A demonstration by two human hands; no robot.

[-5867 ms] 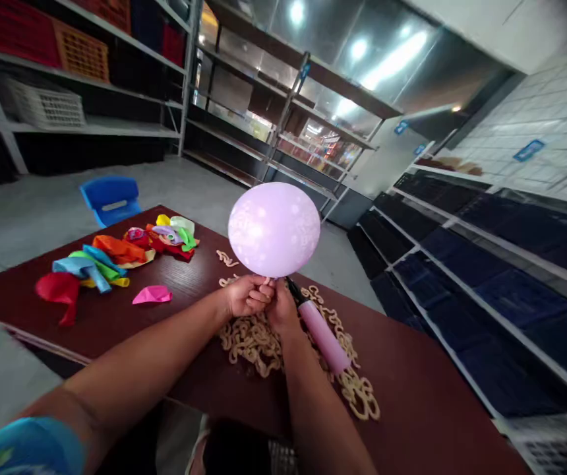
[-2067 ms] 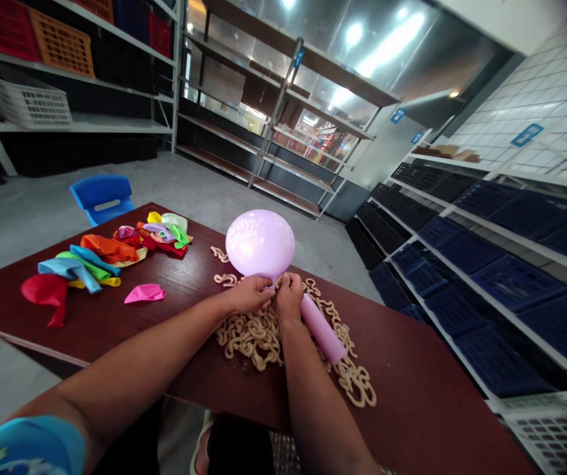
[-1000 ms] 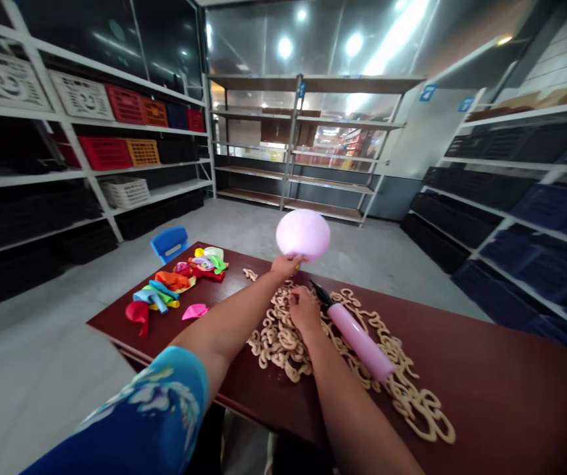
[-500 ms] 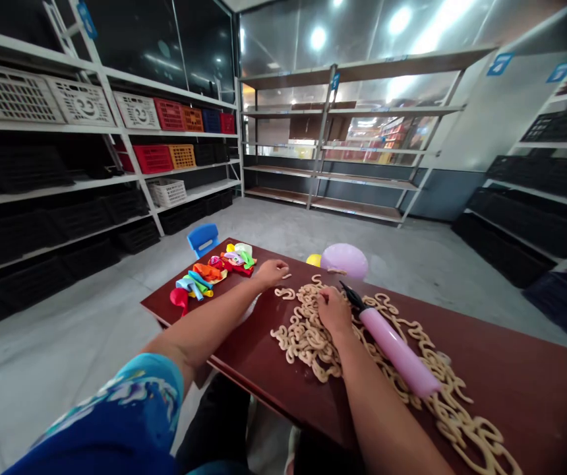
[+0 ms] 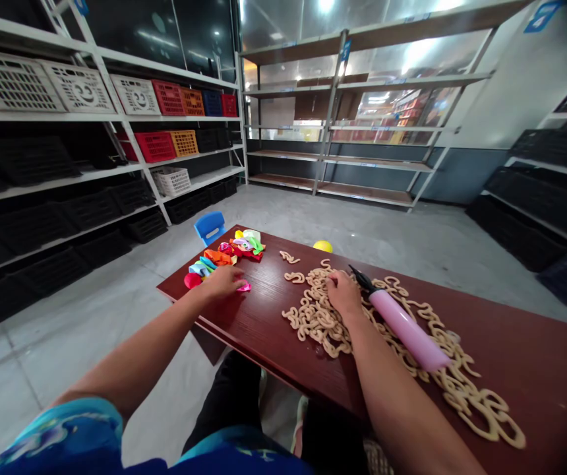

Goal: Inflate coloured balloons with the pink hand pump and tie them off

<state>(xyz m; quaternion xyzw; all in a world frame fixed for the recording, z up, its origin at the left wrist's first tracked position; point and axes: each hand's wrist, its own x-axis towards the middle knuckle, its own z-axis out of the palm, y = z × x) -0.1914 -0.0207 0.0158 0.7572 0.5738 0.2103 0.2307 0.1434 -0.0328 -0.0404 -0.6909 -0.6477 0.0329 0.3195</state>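
Note:
My left hand [image 5: 223,282] is over the left part of the table, beside a pile of colourful uninflated balloons [image 5: 219,258]. Its fingers are closed at one end of a pink balloon [image 5: 244,287]; the hand hides the other part. My right hand [image 5: 343,291] rests on a heap of beige curled pieces [image 5: 316,315], its fingers bent inward; what they hold, if anything, is hidden. Just right of it lies a balloon pump [image 5: 407,328] with a pink barrel and black nozzle, on top of more curled pieces. Two small clusters of beige curls [image 5: 291,257] lie apart, further back.
The dark red-brown table [image 5: 264,330] stands before me, with a blue chair [image 5: 210,227] at its far left corner. Behind its back edge a yellow balloon [image 5: 322,247] shows. Shelves with crates [image 5: 155,146] line the left; a metal rack [image 5: 362,191] stands at the back.
My left hand has moved left and nearer, from the loose beige curls to the pink balloon. The big lilac balloon behind the table is out of sight. My right hand stays at the heap.

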